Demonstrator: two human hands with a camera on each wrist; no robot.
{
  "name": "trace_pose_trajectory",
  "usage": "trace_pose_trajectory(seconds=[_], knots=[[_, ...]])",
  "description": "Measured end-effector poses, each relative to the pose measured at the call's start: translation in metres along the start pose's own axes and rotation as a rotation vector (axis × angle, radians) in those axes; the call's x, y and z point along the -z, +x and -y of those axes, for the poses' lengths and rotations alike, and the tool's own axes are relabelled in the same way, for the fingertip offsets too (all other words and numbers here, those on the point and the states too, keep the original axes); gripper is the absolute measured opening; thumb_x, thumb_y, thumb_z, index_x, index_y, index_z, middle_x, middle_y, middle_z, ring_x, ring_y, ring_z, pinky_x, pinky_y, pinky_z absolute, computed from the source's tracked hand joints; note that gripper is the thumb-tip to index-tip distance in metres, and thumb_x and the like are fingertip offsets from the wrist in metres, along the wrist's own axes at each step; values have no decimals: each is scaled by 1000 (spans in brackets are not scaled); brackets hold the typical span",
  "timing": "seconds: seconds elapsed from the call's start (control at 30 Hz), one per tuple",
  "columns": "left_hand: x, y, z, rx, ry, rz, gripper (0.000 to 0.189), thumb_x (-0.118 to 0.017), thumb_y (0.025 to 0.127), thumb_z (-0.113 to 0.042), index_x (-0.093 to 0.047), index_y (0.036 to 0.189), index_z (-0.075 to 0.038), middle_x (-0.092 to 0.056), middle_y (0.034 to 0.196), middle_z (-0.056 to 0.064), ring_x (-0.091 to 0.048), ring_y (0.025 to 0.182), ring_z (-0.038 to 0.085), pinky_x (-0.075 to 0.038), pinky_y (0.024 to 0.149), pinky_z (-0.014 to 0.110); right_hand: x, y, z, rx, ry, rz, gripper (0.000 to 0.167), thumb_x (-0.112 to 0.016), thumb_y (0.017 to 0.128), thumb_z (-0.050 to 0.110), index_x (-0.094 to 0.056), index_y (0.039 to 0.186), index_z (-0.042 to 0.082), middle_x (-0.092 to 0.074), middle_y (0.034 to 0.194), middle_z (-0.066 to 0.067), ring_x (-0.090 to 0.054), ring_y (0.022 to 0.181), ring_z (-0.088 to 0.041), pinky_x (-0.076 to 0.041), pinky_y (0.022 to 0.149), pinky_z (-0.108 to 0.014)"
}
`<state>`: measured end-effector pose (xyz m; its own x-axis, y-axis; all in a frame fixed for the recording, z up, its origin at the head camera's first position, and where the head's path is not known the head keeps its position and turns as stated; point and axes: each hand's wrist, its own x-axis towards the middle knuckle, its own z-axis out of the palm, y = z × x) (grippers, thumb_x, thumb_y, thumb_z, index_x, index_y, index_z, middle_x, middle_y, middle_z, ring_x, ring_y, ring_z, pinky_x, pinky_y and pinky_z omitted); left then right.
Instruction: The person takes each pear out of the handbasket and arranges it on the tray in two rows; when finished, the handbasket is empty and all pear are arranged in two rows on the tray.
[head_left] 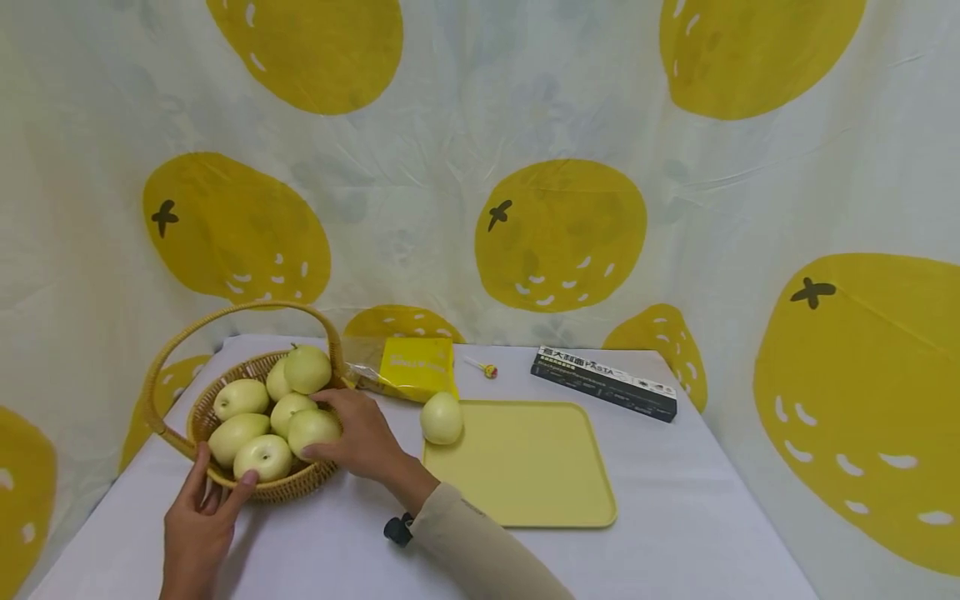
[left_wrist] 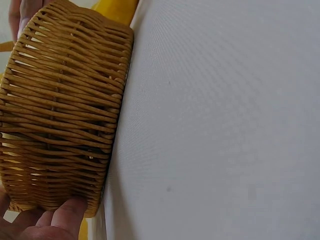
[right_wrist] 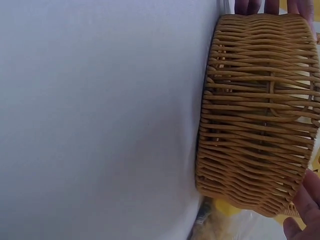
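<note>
A wicker basket (head_left: 300,487) with a tall arched handle stands at the left of the table, heaped with several pale green pears (head_left: 262,457). My left hand (head_left: 201,529) grips its near-left rim, thumb over the edge and fingers along the outside; the left wrist view shows those fingers (left_wrist: 70,215) against the weave (left_wrist: 65,100). At the basket's right side, my right hand (head_left: 363,433) holds a pear (head_left: 312,429) between thumb and fingers, among the others. The right wrist view shows this hand (right_wrist: 307,210) at the rim, the pear itself hidden behind the wicker (right_wrist: 260,110).
One pear (head_left: 442,418) sits on the upper left corner of a yellow tray (head_left: 525,475). Behind lie a yellow snack packet (head_left: 416,367), a lollipop (head_left: 490,371) and a dark pasta box (head_left: 603,385). A fruit-print curtain (head_left: 442,250) hangs around the table.
</note>
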<state>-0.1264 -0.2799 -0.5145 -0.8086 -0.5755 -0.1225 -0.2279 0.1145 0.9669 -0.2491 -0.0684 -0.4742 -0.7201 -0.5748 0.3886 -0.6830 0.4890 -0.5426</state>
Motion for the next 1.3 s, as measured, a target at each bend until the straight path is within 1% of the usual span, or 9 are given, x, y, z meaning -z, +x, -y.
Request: trace_pose_trajectory(seconds=[0.2,0.37,0.53,0.67,0.7,0.8,0.9,1.1,1.3], knots=[[-1,0,-1,-3,36,-9,90,-77,98,-44,-15,163,-50,-6,171,-28,-15,164,22,-29,126,15,-10,10,0,-23,-106,31,71,-85,87,58,-60,147,26,-69,141,9,-61,135,-6,-40,132,-42],[-1,0,-1,-4,34,-11,91,-77,98,-43,-15,163,-49,-7,171,-29,-16,164,22,-29,125,14,-13,13,-1,-49,-138,63,71,-83,85,64,-64,143,28,-71,136,13,-64,129,-3,-38,133,-41],[-1,0,-1,-14,5,0,90,-78,98,-40,-16,164,-48,-8,171,-29,-15,164,22,-30,124,14,-14,13,-2,-60,-129,54,69,-83,86,63,-65,141,27,-72,135,13,-64,128,-2,-38,133,-40],[-1,1,0,-7,4,6,91,-78,98,-41,-16,164,-48,-8,171,-29,-15,164,22,-30,124,14,-15,10,-1,-79,-78,24,66,-85,87,58,-65,141,27,-71,135,13,-64,129,-3,-38,133,-40],[-1,1,0,-5,8,5,91,-77,98,-42,-15,164,-48,-8,171,-29,-15,164,22,-30,124,14,-15,9,0,-91,-55,16,66,-86,86,57,-66,141,27,-71,135,14,-63,128,-4,-42,130,-38],[0,1,1,4,12,4,91,-77,98,-43,-15,164,-48,-7,171,-29,-15,164,21,-30,124,13,-13,6,3,-124,13,2,64,-87,86,55,-65,141,29,-69,136,15,-62,125,-4,-51,118,-29],[-1,1,2,-4,6,-1,91,-78,97,-42,-16,164,-48,-7,171,-28,-15,164,20,-31,123,13,-9,3,6,-148,75,-14,65,-87,86,54,-64,142,31,-67,137,17,-61,122,-3,-54,104,-20],[-3,0,2,-43,17,-10,90,-78,99,-38,-17,165,-45,-9,174,-23,-18,163,21,-32,121,10,1,0,12,-111,132,-67,66,-89,85,52,-65,141,27,-69,135,15,-63,119,0,-54,99,-14],[0,0,2,-35,55,-14,90,-77,99,-42,-16,165,-45,-8,173,-24,-20,163,21,-33,120,10,10,-5,14,-101,210,-94,65,-92,83,49,-67,139,28,-70,134,16,-63,120,1,-54,98,-13]])
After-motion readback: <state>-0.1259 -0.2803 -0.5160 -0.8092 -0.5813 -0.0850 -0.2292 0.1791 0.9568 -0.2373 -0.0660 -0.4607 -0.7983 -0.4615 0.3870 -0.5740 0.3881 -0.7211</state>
